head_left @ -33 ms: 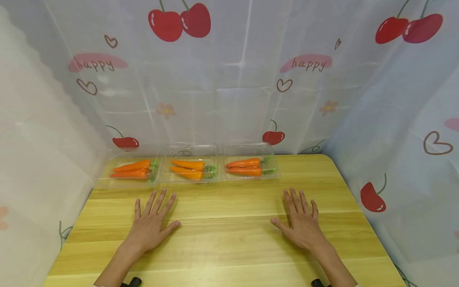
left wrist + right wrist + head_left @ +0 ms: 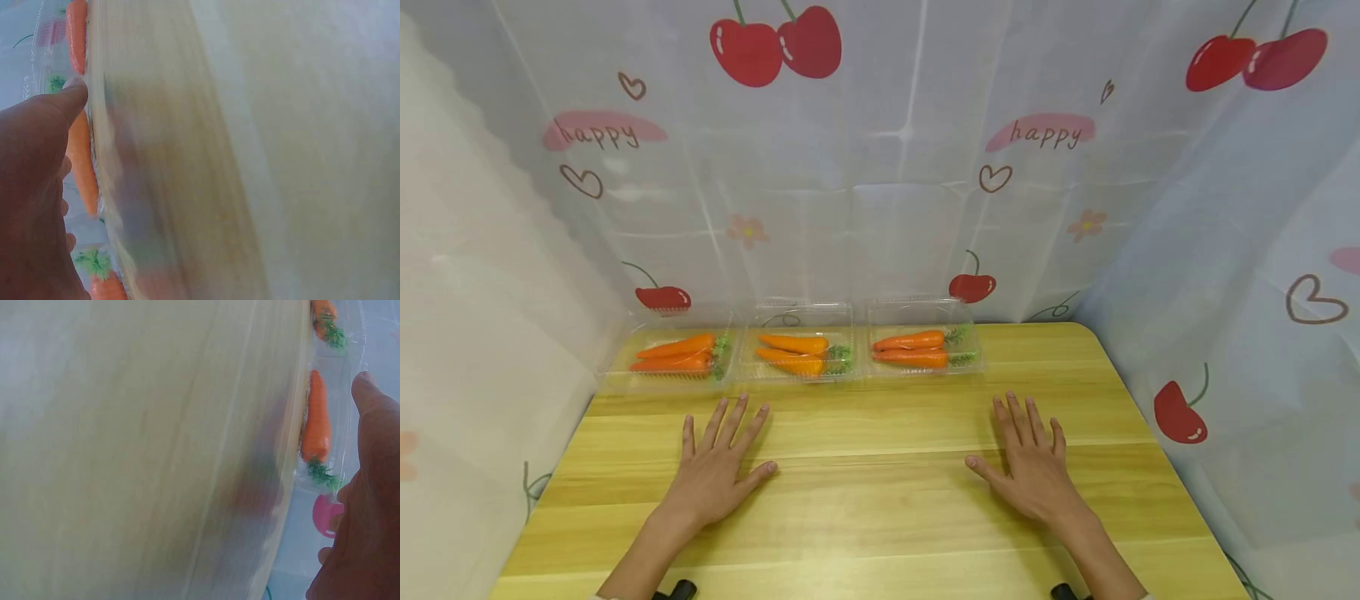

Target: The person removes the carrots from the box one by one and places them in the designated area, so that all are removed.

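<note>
at six o'clock in the head view, the table (image 2: 868, 517) is yellow with paler wood-grain streaks. the carrots (image 2: 917, 358) at five and nine are orange to reddish orange, the middle carrots (image 2: 793, 343) at eight yellower, all green-topped. the whitish cloth (image 2: 865, 229) at twelve bears red cherries (image 2: 748, 54), pink patches (image 2: 1052, 123) and brown hearts (image 2: 995, 178).

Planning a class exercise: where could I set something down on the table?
Bare: between left hand and right hand; the back right corner beyond the rightmost carrot box. Crowded: back left to centre, where three boxes stand in a row.
</note>
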Available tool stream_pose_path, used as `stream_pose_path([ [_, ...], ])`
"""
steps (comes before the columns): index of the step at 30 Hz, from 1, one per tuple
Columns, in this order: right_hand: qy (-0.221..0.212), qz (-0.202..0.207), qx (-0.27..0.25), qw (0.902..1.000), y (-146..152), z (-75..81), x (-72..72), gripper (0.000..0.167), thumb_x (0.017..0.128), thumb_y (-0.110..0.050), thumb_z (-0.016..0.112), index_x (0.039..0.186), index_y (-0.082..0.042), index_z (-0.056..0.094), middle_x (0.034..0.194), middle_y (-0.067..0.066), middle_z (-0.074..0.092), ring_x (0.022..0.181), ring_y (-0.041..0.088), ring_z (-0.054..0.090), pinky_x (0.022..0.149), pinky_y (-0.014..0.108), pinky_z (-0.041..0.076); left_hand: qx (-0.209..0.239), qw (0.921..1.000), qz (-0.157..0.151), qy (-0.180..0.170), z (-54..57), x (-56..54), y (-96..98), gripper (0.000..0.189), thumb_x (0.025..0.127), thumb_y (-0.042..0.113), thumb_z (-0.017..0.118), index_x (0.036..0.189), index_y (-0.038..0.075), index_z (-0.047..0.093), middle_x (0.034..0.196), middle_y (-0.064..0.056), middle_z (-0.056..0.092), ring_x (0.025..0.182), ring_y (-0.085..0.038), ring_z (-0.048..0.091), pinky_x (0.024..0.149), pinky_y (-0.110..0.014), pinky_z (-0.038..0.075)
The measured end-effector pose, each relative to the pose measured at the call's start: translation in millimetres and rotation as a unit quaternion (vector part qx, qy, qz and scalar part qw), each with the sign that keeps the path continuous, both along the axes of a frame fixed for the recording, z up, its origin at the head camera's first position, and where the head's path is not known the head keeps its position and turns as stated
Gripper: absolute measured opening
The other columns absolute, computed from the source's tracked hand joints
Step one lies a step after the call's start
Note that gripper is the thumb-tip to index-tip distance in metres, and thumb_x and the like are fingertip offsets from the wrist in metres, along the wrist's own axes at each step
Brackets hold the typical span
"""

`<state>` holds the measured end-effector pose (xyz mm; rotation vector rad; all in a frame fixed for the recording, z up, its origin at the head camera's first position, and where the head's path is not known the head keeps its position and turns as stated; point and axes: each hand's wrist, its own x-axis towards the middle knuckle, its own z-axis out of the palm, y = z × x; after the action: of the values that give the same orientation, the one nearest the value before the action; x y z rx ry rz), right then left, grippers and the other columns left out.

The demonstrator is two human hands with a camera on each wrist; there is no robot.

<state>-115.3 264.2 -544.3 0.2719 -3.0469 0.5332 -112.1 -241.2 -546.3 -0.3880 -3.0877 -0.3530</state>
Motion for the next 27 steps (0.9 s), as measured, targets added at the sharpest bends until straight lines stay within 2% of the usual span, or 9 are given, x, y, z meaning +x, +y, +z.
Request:
stream_pose_path([
  [10, -0.008, -0.003, -0.006, 0.9999, -1.1, -1.2, -0.4, 0.103, 0.1, -0.074, 0.058, 0.175, -0.029, 0.005, 0.183, 0.014, 0.013, 0.168, 0.048, 0.008, 0.126, 0.079, 0.002, 0.016, 0.9998, -0.001, -0.009, -5.0, -0.8, -1.2, 0.084, 0.103, 0.063, 0.063, 0.172, 0.032, 0.028, 0.184, -0.011, 0.01, 0.169, -0.046, 0.009, 0.127, -0.084, -0.003],
  [16, -0.007, -0.008, -0.018, 0.9998, 4.8, -1.7, -5.4, 0.099, 0.104, -0.068, 0.056, 0.175, -0.027, 0.003, 0.182, 0.018, 0.013, 0.167, 0.05, 0.009, 0.126, 0.079, 0.005, 0.025, 0.9996, -0.003, -0.01, -6.7, -0.3, 0.6, 0.081, 0.104, 0.061, 0.062, 0.172, 0.032, 0.028, 0.183, -0.012, 0.012, 0.168, -0.047, 0.011, 0.127, -0.084, -0.002],
  [22, 0.01, -0.022, -0.113, 0.9933, 7.4, 2.2, -24.3, 0.079, 0.113, -0.053, 0.048, 0.173, -0.012, 0.018, 0.177, 0.025, 0.023, 0.163, 0.054, 0.019, 0.124, 0.079, 0.018, 0.057, 0.9981, -0.012, 0.018, -4.4, -3.6, 5.7, 0.074, 0.103, 0.051, 0.071, 0.166, 0.027, 0.042, 0.174, -0.016, 0.032, 0.16, -0.047, 0.027, 0.126, -0.083, 0.012],
  [27, -0.001, -0.042, -0.221, 0.9743, 6.4, 6.6, -44.9, 0.071, 0.116, -0.052, 0.038, 0.169, -0.005, 0.027, 0.171, 0.028, 0.032, 0.156, 0.054, 0.033, 0.121, 0.076, 0.035, 0.078, 0.9966, -0.012, 0.022, -0.6, -7.4, 11.8, 0.069, 0.102, 0.047, 0.074, 0.162, 0.024, 0.049, 0.167, -0.016, 0.04, 0.153, -0.045, 0.035, 0.12, -0.078, 0.029],
])
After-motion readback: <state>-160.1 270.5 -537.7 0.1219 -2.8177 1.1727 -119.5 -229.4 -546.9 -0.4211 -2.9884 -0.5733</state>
